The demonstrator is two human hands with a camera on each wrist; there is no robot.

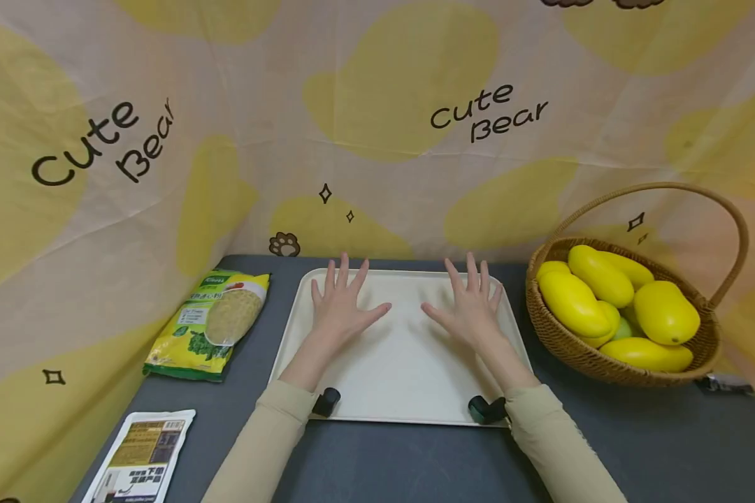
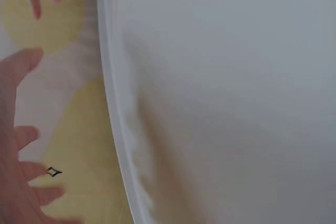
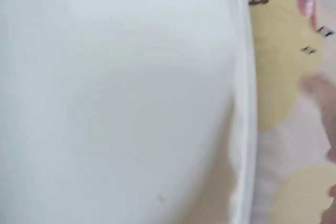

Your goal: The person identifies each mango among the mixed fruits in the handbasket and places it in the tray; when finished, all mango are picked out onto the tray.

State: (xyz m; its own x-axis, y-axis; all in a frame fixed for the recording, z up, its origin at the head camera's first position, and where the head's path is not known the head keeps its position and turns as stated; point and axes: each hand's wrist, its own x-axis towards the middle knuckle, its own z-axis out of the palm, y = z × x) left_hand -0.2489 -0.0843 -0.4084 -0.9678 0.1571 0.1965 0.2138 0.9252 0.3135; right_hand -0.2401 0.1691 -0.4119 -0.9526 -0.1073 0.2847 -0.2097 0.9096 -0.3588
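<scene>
Both hands hover over a white rectangular tray (image 1: 409, 377) on the dark grey table. The left hand (image 1: 342, 304) is above the tray's left half, fingers straight and spread, holding nothing. Above the right half, the right hand (image 1: 470, 304) likewise has its fingers spread and holds nothing. The two thumbs point toward each other with a gap between them. In the left wrist view the left hand (image 2: 21, 156) shows at the left edge, and the tray's rim (image 2: 107, 87) runs beside it. The right wrist view catches only part of the right hand (image 3: 326, 108).
A wicker basket (image 1: 604, 374) with an arched handle, filled with several yellow mango-like fruits (image 1: 575, 304), stands at the right. On the left lie a yellow-green Knorr bag (image 1: 207, 325) and a white-brown packet (image 1: 141, 457). A bear-print cloth (image 1: 377, 140) hangs behind the table.
</scene>
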